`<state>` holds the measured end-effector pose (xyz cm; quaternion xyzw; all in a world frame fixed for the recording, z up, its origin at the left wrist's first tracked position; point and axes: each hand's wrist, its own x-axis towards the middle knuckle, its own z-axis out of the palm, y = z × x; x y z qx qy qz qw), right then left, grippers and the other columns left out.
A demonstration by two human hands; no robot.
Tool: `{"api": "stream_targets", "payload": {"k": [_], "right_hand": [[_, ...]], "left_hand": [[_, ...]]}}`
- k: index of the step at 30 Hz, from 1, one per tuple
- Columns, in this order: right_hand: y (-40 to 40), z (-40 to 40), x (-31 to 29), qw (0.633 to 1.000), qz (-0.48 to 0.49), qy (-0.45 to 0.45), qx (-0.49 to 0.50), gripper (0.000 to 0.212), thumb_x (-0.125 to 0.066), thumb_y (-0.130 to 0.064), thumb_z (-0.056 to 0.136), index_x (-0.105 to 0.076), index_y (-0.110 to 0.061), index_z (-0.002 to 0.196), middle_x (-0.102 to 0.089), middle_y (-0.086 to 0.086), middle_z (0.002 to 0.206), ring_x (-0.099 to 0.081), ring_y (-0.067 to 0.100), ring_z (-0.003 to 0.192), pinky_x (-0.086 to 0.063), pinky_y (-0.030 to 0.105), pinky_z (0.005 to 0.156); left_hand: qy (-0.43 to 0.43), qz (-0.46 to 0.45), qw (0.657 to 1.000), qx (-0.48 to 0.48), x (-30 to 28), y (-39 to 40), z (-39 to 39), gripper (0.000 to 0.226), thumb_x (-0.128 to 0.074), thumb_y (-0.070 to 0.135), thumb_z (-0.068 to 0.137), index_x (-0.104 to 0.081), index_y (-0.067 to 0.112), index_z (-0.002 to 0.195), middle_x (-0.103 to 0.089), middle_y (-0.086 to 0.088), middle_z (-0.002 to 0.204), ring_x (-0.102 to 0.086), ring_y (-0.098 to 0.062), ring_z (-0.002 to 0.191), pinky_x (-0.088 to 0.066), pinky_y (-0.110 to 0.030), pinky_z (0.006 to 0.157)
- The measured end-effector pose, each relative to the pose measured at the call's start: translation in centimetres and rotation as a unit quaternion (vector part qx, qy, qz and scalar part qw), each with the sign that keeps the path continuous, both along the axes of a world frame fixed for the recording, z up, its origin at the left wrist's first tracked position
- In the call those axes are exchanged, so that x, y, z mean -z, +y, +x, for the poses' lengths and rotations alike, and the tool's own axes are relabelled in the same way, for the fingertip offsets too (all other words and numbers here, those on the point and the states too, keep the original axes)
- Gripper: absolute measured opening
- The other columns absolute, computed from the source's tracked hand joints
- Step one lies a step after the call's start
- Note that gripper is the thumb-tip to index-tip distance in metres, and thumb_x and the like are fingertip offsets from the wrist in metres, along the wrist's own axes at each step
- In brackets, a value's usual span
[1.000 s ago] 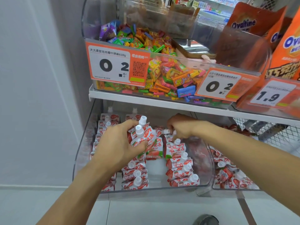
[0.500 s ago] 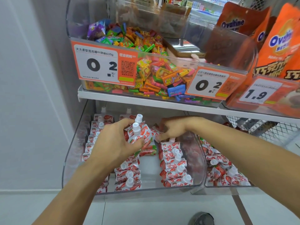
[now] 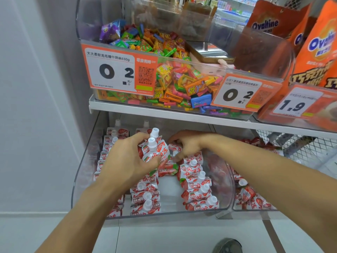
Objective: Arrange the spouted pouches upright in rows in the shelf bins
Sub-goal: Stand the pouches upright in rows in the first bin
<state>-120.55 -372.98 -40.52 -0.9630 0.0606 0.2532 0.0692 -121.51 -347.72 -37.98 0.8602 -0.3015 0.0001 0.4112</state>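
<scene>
Red-and-white spouted pouches with white caps stand in rows inside a clear shelf bin (image 3: 182, 213) on the lower shelf. My left hand (image 3: 125, 161) is shut on two upright pouches (image 3: 155, 150) above the middle row (image 3: 145, 196). My right hand (image 3: 189, 143) reaches into the back of the bin, fingers curled on a pouch (image 3: 174, 148) at the head of the right row (image 3: 198, 190). A left row (image 3: 106, 148) runs along the bin's wall, partly hidden by my left hand. One pouch (image 3: 166, 170) lies flat between the rows.
A second clear bin (image 3: 255, 209) to the right holds loose pouches. Above, a metal shelf edge (image 3: 164, 114) carries a candy bin (image 3: 173, 84) with price tags and orange Ovaltine bags (image 3: 313, 52). A grey wall stands to the left. A wire basket (image 3: 300, 148) sits at right.
My right hand has gone lower and further back in the bin onto a pouch. My left hand keeps its hold on the two pouches and has barely moved.
</scene>
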Motion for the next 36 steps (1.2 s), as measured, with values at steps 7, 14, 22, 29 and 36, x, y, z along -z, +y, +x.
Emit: {"api": "stream_targets", "payload": {"k": [7,14,22,29,36], "right_hand": [[-0.6,-0.3,-1.4,1.000,-0.019,0.011,0.013,0.036,-0.061,-0.018,0.093,-0.058,-0.009,0.128,-0.065,0.008,0.127,-0.064,0.028,0.107,-0.054,0.038,0.093],[-0.1,-0.8,-3.3,0.990,-0.023,0.142,-0.011,0.043,-0.070,-0.027,0.092,-0.061,-0.016,0.133,-0.062,0.002,0.134,-0.060,0.023,0.117,-0.048,0.037,0.104],[-0.1,-3.7,-4.6,0.990,-0.046,0.113,-0.073,0.083,-0.075,-0.056,0.079,-0.046,-0.020,0.148,-0.050,-0.002,0.150,-0.050,0.021,0.134,-0.039,0.037,0.113],[2.1,-7.7,-5.4,0.972,-0.192,0.086,-0.104,0.104,-0.060,-0.089,0.063,-0.049,-0.019,0.140,-0.060,0.002,0.130,-0.057,0.024,0.116,-0.043,0.048,0.107],[0.7,-10.4,-3.6,0.970,-0.205,-0.047,-0.119,0.099,-0.051,-0.091,0.066,-0.051,-0.019,0.133,-0.063,-0.003,0.115,-0.062,0.021,0.113,0.000,0.059,0.118]], "left_hand": [[-0.001,0.006,1.000,0.001,-0.1,0.2,0.0,0.058,-0.079,0.040,0.073,-0.061,0.024,0.125,-0.071,0.008,0.110,-0.064,-0.006,0.080,-0.048,-0.019,0.075],[0.001,0.014,1.000,0.002,-0.1,0.2,0.1,0.060,-0.079,0.040,0.073,-0.060,0.023,0.128,-0.070,0.007,0.115,-0.063,-0.007,0.087,-0.050,-0.022,0.080],[0.002,0.007,1.000,0.012,0.4,-0.1,0.4,0.061,-0.078,0.041,0.073,-0.060,0.024,0.129,-0.071,0.008,0.113,-0.067,-0.007,0.084,-0.056,-0.025,0.080],[-0.005,-0.035,0.999,0.031,0.5,-3.3,0.2,0.048,-0.077,0.041,0.071,-0.065,0.026,0.115,-0.071,0.014,0.096,-0.064,-0.002,0.075,-0.053,-0.019,0.067],[-0.002,-0.031,0.999,0.028,1.9,-8.3,2.4,0.049,-0.073,0.037,0.069,-0.064,0.027,0.116,-0.073,0.001,0.102,-0.068,-0.021,0.091,-0.057,-0.037,0.077]]}}
